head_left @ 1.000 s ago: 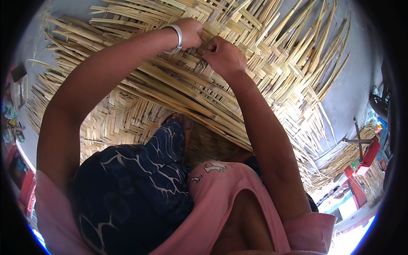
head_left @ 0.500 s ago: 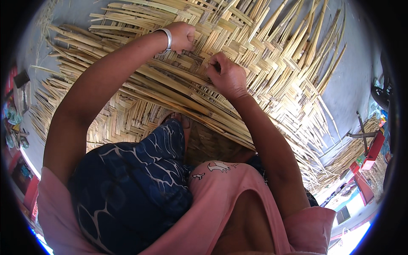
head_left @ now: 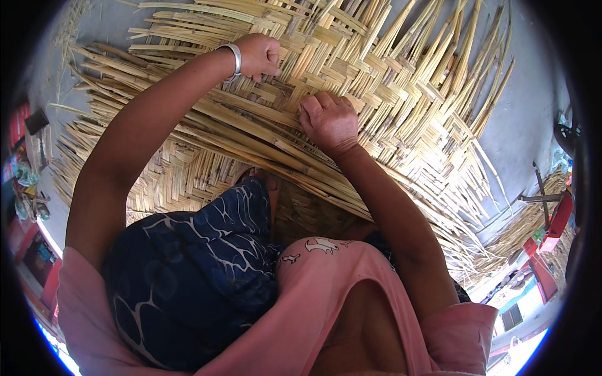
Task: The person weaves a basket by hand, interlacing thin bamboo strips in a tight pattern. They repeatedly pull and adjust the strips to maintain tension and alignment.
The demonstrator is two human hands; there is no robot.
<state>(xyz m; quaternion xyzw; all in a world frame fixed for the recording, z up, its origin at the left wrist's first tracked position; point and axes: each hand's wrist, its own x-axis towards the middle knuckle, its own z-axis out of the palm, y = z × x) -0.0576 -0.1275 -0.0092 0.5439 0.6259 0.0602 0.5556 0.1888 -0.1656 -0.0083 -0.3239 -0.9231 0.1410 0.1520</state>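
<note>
A large mat [head_left: 376, 72] of flat, pale split-cane strips lies before me, woven in the middle with loose ends fanning out. My left hand [head_left: 258, 56], with a silver bangle [head_left: 236, 61] at the wrist, is closed low over the weave, its fingertips pinching at a strip. Nearer to me and to the right, my right hand [head_left: 329, 122] is curled knuckles up around a cane strip at the woven edge. The fingers partly hide both grips. Long unwoven cane strips [head_left: 251, 147] run diagonally beneath my forearms.
My foot [head_left: 266, 178] rests on the near part of the mat. Grey floor [head_left: 501, 125] shows around it. At the right stand a red object [head_left: 557, 229] and a heap of loose straw [head_left: 495, 247]. Assorted items [head_left: 25, 175] lie along the left edge.
My right hand has moved slightly down and left and turned, so its knuckles now face up. My left hand has shifted a little left. Both stay closed.
</note>
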